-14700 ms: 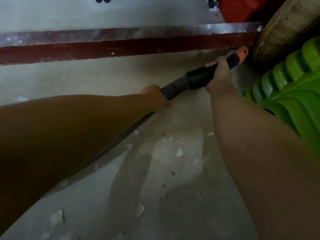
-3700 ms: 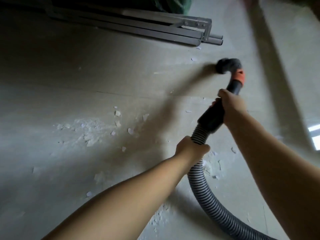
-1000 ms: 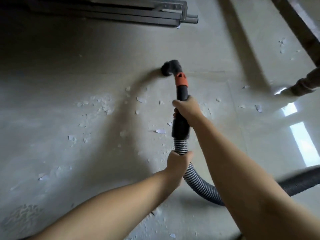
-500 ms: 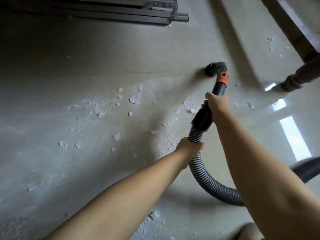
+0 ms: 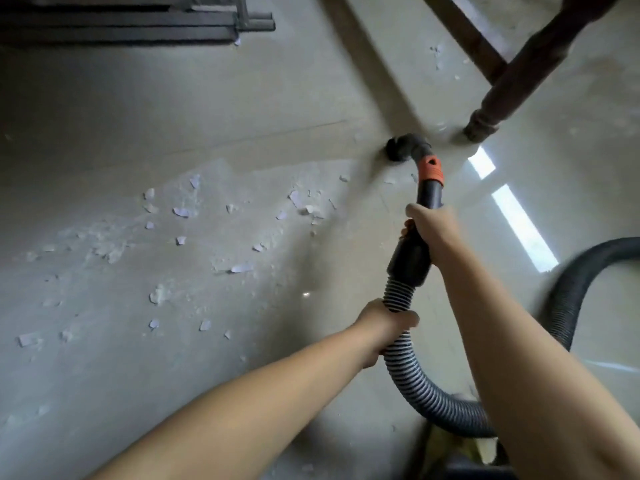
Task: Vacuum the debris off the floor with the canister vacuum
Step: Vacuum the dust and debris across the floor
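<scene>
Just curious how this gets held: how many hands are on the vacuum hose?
2. The left hand grips the ribbed hose nearer the person; the right hand grips the black handle farther along, behind the orange collar.

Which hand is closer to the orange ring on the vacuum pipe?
Right. The right hand grips the black handle just below the orange ring; the left hand holds the ribbed hose farther back.
</scene>
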Motion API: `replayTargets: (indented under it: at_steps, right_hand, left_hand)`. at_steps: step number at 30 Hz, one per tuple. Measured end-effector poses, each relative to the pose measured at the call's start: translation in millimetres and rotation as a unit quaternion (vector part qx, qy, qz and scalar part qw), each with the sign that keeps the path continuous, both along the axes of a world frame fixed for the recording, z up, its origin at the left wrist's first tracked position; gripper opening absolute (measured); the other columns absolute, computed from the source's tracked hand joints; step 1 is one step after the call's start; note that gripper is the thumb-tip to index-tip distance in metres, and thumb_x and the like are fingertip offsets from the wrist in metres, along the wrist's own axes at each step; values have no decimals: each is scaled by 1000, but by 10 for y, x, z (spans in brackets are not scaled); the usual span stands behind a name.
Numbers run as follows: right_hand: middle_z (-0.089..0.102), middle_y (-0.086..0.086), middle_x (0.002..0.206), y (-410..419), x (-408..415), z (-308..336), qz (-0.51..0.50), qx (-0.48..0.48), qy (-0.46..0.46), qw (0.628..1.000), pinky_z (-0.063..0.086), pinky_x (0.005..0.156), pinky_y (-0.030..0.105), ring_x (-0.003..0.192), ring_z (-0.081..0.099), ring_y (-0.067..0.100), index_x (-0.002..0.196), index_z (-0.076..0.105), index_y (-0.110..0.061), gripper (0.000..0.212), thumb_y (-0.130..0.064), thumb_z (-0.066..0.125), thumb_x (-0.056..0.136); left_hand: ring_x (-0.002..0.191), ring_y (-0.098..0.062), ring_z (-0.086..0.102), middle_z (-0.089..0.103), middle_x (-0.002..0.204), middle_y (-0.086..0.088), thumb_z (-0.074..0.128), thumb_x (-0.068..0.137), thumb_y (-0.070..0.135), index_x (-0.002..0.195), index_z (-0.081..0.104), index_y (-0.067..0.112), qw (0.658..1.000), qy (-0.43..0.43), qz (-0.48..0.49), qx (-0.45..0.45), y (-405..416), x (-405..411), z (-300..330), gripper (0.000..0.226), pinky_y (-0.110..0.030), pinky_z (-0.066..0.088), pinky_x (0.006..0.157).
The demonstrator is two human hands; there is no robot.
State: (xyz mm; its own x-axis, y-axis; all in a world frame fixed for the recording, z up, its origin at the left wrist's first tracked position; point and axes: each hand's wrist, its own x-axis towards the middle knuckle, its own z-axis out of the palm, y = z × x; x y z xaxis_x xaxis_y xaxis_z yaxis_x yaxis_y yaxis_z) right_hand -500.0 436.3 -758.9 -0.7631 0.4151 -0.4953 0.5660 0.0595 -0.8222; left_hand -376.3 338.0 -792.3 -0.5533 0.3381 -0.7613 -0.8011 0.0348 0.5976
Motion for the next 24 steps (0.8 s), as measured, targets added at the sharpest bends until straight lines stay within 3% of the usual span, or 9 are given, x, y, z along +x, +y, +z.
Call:
replayTargets:
  at_steps: [2, 5, 10, 12, 14, 16, 19, 21, 24]
  right_hand:
    - [52, 7, 65, 149, 0, 6, -29, 0, -7, 1000, 49, 47, 25, 41, 53, 13, 100, 44, -5, 21, -3, 56, 82]
    - [49, 7, 63, 36, -42, 37, 17, -25, -2, 1000, 47, 43, 22, 38, 50, 12, 95, 43, -7, 19, 0, 55, 82]
    - [51, 7, 59, -298, -44, 90, 255, -48, -26, 965, 50, 51, 32, 43, 51, 18, 87, 44, -9, 16, 0, 56, 80]
    - [52, 6, 57, -283, 3, 132, 290, -22, -19, 957, 50, 51, 32, 44, 51, 19, 87, 46, -10, 16, -1, 56, 79]
    - [51, 7, 58, -86, 47, 181, 214, -5, 10, 977, 49, 48, 29, 41, 50, 17, 86, 45, -10, 15, -1, 56, 80]
    - [48, 6, 59, 229, 90, 217, 74, -22, 31, 997, 48, 46, 27, 39, 49, 15, 86, 43, -10, 16, 0, 55, 81]
    - [50, 5, 60, 686, 237, 182, -91, -47, -3, 995, 50, 52, 29, 39, 52, 14, 94, 45, -7, 19, -4, 58, 81]
    - [52, 5, 61, 758, 339, 137, -103, -43, -39, 993, 50, 53, 30, 41, 53, 15, 97, 46, -6, 21, -6, 59, 80]
    - [49, 7, 60, 473, 437, 140, -28, -36, -40, 998, 50, 52, 31, 43, 50, 17, 88, 44, -9, 16, -2, 58, 82]
  left_hand:
    - [75, -25, 55, 54, 75, -7, 62, 82, 10, 78, 51, 14, 1000, 2, 11, 2, 107, -37, 14, 12, -34, 45, 70]
    - [74, -26, 56, 56, 78, -9, 60, 79, 13, 79, 52, 13, 998, -9, 61, -13, 179, 8, 35, 7, -34, 46, 69]
    - [70, -23, 54, 56, 75, -10, 53, 61, 24, 70, 51, 14, 995, 18, 93, -42, 216, 199, 81, 13, -32, 43, 64]
    - [70, -23, 53, 54, 74, -10, 53, 61, 24, 68, 50, 15, 996, 28, 84, -25, 279, 252, 121, 12, -32, 43, 64]
    - [71, -22, 53, 54, 74, -9, 53, 63, 22, 69, 49, 15, 997, 39, 52, -29, 340, 227, 139, 10, -32, 42, 64]
    - [68, -21, 52, 52, 71, -5, 57, 71, 17, 69, 47, 17, 996, 75, 10, -36, 381, 151, 136, 11, -30, 40, 64]
    - [65, -18, 47, 46, 67, 1, 61, 66, 21, 72, 44, 18, 994, 103, -39, -10, 464, 153, 162, 19, -28, 36, 61]
    - [65, -16, 47, 46, 69, 3, 60, 61, 26, 77, 43, 18, 995, 86, -51, -9, 508, 279, 159, 24, -25, 36, 57]
    - [60, -13, 46, 46, 66, 5, 58, 63, 27, 76, 44, 17, 995, 82, -37, -40, 455, 502, 59, 21, -24, 35, 54]
